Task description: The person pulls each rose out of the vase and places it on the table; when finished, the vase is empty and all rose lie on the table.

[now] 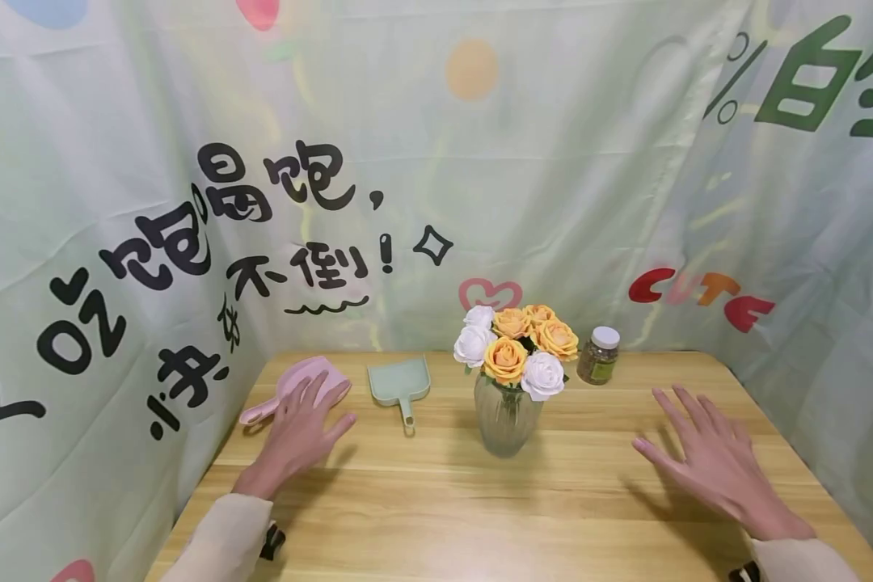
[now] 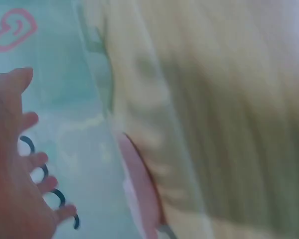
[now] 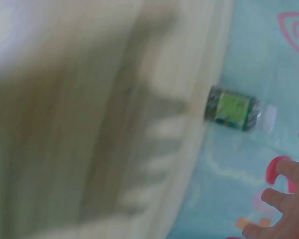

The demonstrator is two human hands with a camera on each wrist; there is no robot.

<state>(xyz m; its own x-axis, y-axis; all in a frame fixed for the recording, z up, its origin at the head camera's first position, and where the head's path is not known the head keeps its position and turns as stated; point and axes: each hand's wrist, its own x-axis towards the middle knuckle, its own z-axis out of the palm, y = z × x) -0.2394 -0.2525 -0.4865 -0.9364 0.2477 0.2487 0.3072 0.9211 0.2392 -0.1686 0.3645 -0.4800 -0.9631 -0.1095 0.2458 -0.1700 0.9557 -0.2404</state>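
Note:
My left hand hovers with spread fingers, its fingertips overlapping a pink dustpan in the head view. The left wrist view shows a gap between that hand and the pink dustpan. A grey-green dustpan lies just right of it, handle toward me. Near the middle stands a ribbed glass vase with orange and white roses. My right hand is held over the table's right side, fingers spread and holding nothing. Nearest to it is a white-lidded jar with a green label.
The light wooden table narrows toward the back. Printed cloth hangs behind it and along both sides, close to the table's edges. The vase stands between my two hands, farther back.

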